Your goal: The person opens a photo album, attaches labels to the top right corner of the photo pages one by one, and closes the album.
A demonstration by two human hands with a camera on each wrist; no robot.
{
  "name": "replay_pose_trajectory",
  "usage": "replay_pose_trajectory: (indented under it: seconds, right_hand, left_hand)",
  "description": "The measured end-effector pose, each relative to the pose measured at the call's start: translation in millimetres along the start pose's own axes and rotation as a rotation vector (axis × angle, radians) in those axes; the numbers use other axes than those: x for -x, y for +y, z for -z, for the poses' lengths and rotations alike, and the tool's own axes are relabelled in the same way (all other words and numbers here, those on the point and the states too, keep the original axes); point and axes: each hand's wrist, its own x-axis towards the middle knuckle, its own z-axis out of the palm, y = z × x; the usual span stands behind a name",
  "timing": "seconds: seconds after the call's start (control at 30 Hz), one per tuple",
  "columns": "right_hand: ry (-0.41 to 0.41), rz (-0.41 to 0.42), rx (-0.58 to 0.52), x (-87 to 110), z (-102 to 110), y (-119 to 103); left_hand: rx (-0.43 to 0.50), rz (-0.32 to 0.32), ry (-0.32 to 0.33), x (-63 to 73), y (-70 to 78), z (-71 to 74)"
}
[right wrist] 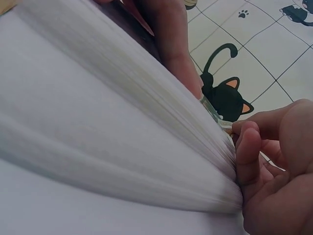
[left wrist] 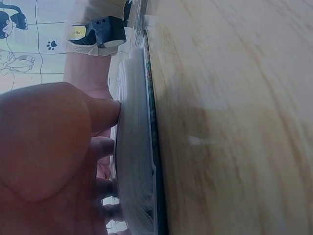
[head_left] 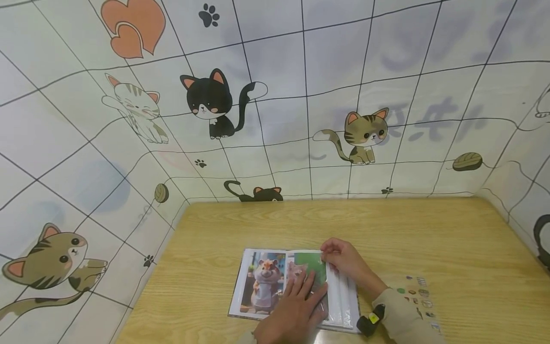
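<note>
A photo album (head_left: 349,308) lies spread on the table, with a stack of clear-sleeved pages on its right side. On the left page is a picture of a hamster in an apron (head_left: 265,286); the right page has a green picture with a pinkish cat-like animal (head_left: 317,262), partly covered. My left hand (head_left: 296,306) presses on this right page with its fingers spread. At the page's top right corner, my right hand (head_left: 341,258) pinches the album page (right wrist: 215,115) between thumb and forefinger. The stacked page edges (left wrist: 134,147) show beside my left thumb.
A clear sheet of small stickers (head_left: 423,292) lies on the wooden table (head_left: 258,222) to the right, partly under the right sleeve. A black camera (head_left: 367,325) is strapped to the right wrist. Cat-printed walls (head_left: 283,157) border the table's back and sides.
</note>
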Motion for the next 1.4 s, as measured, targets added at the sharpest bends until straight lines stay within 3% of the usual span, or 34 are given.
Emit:
replay_pose_trajectory:
  seconds: [0.6, 1.4]
  right_hand:
    - [0.002, 0.001, 0.006, 0.5, -0.8, -2.4]
    - [0.054, 0.020, 0.145, 1.9, -7.7, -7.8]
  left_hand:
    - [-0.005, -0.005, 0.001, 1.2, 1.9, 2.9]
    - [0.010, -0.001, -0.010, 0.3, -0.6, 0.3]
